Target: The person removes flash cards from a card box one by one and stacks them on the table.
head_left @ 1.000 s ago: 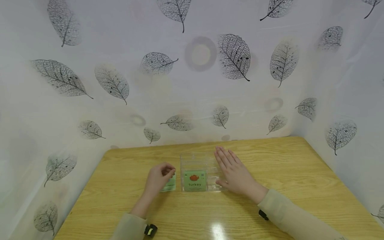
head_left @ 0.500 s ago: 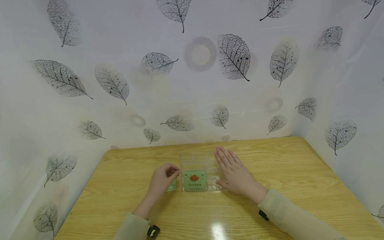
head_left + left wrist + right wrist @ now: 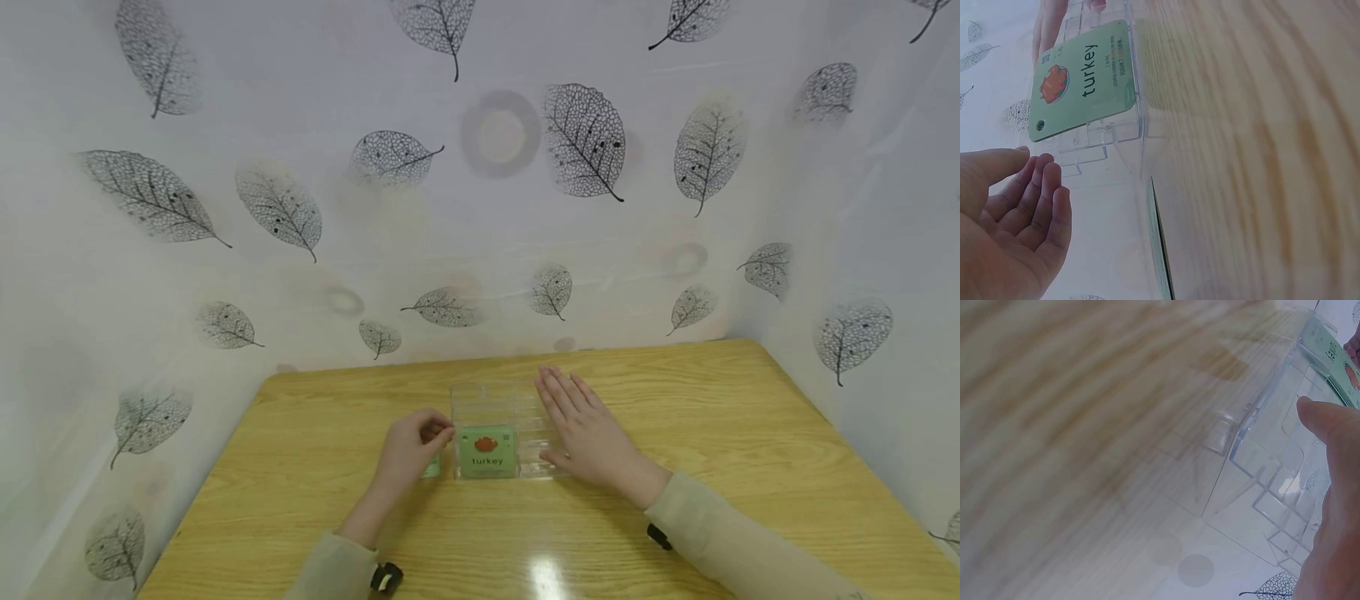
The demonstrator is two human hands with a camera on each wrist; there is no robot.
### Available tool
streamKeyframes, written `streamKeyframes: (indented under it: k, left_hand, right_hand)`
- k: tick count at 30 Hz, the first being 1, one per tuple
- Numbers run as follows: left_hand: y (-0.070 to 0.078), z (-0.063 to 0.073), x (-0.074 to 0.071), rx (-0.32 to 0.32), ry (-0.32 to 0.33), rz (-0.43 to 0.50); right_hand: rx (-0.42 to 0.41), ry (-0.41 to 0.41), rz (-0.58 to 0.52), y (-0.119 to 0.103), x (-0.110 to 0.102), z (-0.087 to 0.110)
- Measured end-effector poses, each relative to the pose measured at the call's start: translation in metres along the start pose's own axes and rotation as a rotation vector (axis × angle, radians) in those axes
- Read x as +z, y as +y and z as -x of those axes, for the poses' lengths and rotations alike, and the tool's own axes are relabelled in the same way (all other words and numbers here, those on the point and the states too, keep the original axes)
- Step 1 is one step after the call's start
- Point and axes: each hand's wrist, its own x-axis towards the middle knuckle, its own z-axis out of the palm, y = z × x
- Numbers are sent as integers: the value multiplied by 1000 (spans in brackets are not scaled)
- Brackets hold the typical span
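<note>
Left grip (image 3: 415,446): relaxed, fingers loosely bent, nothing held; contact with the holder's left side cannot be told. Under it, partly hidden: a green card pile (image 3: 432,469) on the bench (image 3: 337,400), count unclear. Just right of the left grip, between both grips: the clear holder (image 3: 465,392), bearing the turkey card (image 3: 487,467). Right grip (image 3: 588,437): fingers straight, laid along the holder's right side, grasping nothing. Judgement: steadying step; light, even right-side pressure should prevent skidding, left fingertips meeting card edges only. Label: "turkey"; finer print illegible, no brand readable.
</note>
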Motion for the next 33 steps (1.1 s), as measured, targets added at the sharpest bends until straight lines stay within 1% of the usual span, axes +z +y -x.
streamKeyframes:
  k: [5,10,17,25,33]
  left_hand:
    - [1,1,1,-2,-8,0]
    - [1,1,3,-17,-19,6]
    - [2,-1,5,-13,-22,9]
    - [4,-1,6,-29,-28,13]
    - [2,0,8,-11,-36,8]
  right_hand:
    - [2,-15,3,0,-2,0]
    - [2,-20,3,-1,-2,0]
    - [4,-18,-8,-1,-2,0]
    - [4,-17,-3,0,-1,-1]
    - [-2,-20,10,1,0,0]
